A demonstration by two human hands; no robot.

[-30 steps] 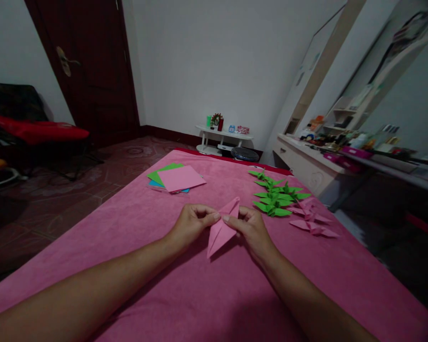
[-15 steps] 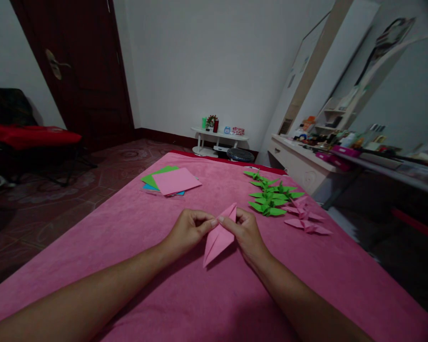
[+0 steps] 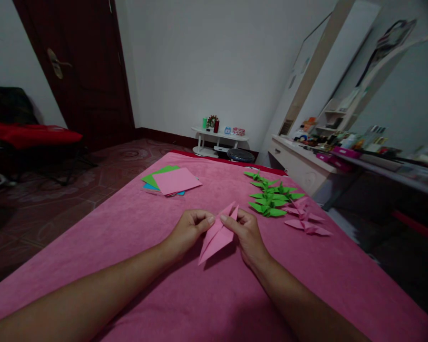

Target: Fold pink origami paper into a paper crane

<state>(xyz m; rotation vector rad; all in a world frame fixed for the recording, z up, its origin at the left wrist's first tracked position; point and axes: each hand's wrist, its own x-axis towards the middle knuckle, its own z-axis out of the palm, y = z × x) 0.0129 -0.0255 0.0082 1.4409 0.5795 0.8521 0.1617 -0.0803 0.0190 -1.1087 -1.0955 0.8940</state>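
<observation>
Between my two hands is a pink folded origami paper (image 3: 217,240), a long diamond with a split at its far tip and a point toward me. My left hand (image 3: 190,231) pinches its left edge, thumb on top. On the right edge, my right hand (image 3: 246,232) grips it with the thumb pressed on the upper face; the other fingers are partly hidden behind the paper. Several green paper cranes (image 3: 269,207) stand to the right beyond my right hand, with pink paper cranes (image 3: 308,227) beside them.
A stack of coloured paper sheets (image 3: 177,181), pink on top, lies at the far left of the pink cloth surface (image 3: 128,247). Beyond the far edge stands a small white shelf table (image 3: 219,133). A cluttered dresser (image 3: 306,154) is at the right, a red-covered chair (image 3: 32,137) at the left.
The pink paper has turned and opened slightly, its near point shifting left and its far tip now showing a split. My left thumb has slid a little left along it.
</observation>
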